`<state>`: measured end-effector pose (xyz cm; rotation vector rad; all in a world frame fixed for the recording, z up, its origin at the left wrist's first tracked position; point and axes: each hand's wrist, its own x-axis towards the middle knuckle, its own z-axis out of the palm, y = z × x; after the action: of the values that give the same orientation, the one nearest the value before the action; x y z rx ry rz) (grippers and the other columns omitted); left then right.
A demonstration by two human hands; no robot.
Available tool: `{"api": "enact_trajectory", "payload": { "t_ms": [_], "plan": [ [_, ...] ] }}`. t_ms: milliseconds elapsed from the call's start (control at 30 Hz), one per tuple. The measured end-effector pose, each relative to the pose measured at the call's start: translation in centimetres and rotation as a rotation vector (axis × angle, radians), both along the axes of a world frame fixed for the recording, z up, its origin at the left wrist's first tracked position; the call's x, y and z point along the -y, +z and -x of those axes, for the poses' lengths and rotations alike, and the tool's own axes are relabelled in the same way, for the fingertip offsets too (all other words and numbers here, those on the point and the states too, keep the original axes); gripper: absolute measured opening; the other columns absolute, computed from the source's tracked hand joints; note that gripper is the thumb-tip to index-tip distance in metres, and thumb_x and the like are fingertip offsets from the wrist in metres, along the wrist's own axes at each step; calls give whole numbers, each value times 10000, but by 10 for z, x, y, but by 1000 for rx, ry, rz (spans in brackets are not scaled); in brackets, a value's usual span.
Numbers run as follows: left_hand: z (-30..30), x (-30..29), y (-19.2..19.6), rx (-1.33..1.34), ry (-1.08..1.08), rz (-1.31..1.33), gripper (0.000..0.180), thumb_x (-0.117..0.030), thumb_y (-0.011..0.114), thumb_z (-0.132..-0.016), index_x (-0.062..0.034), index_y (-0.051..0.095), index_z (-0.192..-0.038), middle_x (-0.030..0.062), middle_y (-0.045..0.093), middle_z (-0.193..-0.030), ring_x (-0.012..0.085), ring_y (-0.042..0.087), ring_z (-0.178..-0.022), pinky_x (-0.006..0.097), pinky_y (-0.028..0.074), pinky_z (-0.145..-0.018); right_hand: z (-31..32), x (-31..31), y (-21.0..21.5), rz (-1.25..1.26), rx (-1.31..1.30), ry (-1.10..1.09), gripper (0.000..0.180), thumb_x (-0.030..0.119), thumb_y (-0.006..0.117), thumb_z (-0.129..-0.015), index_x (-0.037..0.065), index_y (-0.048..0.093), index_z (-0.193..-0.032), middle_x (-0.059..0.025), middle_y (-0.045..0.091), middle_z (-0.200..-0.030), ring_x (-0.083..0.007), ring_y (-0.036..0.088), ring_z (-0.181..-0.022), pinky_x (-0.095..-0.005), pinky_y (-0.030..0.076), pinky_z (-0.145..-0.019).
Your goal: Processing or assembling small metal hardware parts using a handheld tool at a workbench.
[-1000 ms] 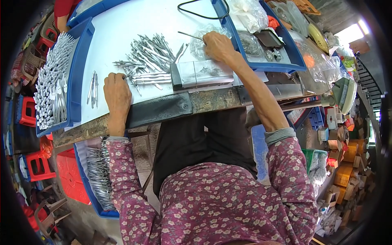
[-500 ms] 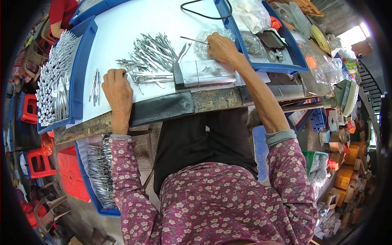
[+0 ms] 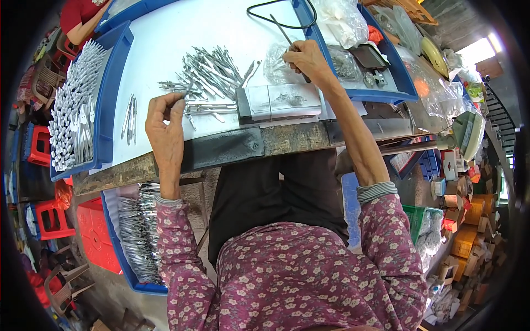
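My right hand [image 3: 310,59] grips a thin dark metal rod [image 3: 280,28], which points up and to the left over the white tabletop. Closed with thumb and forefinger together, my left hand [image 3: 165,126] is at the left end of a heap of slim silver metal pieces [image 3: 210,71]; what it pinches, if anything, is too small to make out. Between my hands lies a block wrapped in smudged white paper [image 3: 284,101], tied round and dark at one end. More slim pieces rest against its left side. A crumpled clear plastic bag [image 3: 275,65] is beside my right hand.
Left of me stands a blue tray [image 3: 113,94] full of upright white-tipped pieces, with a few loose pieces [image 3: 129,118] beside it. A blue tray [image 3: 411,91] at right holds bags and small parts. A black loop [image 3: 281,25] lies behind. Below is another filled tray [image 3: 138,237].
My right hand has risen slightly, and its rod has swung from pointing left to pointing upward. My left hand has shifted right and turned, fingers now toward the heap. Another person's arm moved at upper left.
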<state>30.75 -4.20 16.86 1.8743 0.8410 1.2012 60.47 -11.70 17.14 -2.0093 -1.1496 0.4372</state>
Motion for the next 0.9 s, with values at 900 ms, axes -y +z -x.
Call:
{"api": "enact_trajectory", "payload": {
  "t_ms": [900],
  "plan": [
    [-33,63,22,465,-572,478,126,-20,553,-846,18,551,-967,94,628,-838,110,577,-735,213,448,-646,45,53,40,-462,-627,245,258,94,648,-786,7,584,-1021,-81,601,-717,-53,481,-521,-163,391,-478]
  ]
}}
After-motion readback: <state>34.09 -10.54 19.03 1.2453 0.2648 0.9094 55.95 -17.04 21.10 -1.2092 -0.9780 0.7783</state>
